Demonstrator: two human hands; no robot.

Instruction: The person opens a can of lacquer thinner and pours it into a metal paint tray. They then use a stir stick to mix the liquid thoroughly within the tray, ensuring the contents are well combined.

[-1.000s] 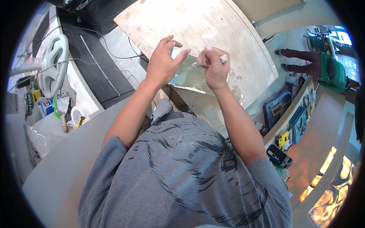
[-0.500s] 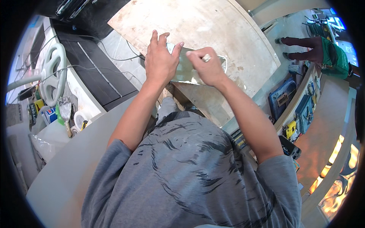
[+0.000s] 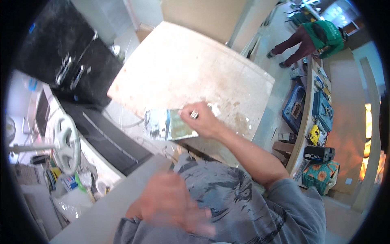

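Observation:
My right hand [image 3: 203, 121] is closed at the near edge of a pale board-topped table [image 3: 183, 73]. From its fist sticks the short silvery end of a small object [image 3: 194, 114]; the rest is hidden by my fingers. Under and beside that hand lies a flat rectangular piece [image 3: 180, 127], dull green at the right, whitish with a blue strip at the left. My left hand [image 3: 172, 201] is raised in front of my grey shirt, away from the table, and smeared by motion, so its fingers are unclear.
At the left stand a pale spoked wheel [image 3: 67, 142] and a cluttered tray of tools and rolls [image 3: 81, 183]. A black cabinet [image 3: 61, 53] rises at the far left. Along the right runs a bench [image 3: 310, 118] with tool cases. A person in a green top [image 3: 325, 38] bends there.
My left hand has left the flat piece and come back toward my chest. My right hand stays closed over the piece. The view has shifted, showing more of the table's far side.

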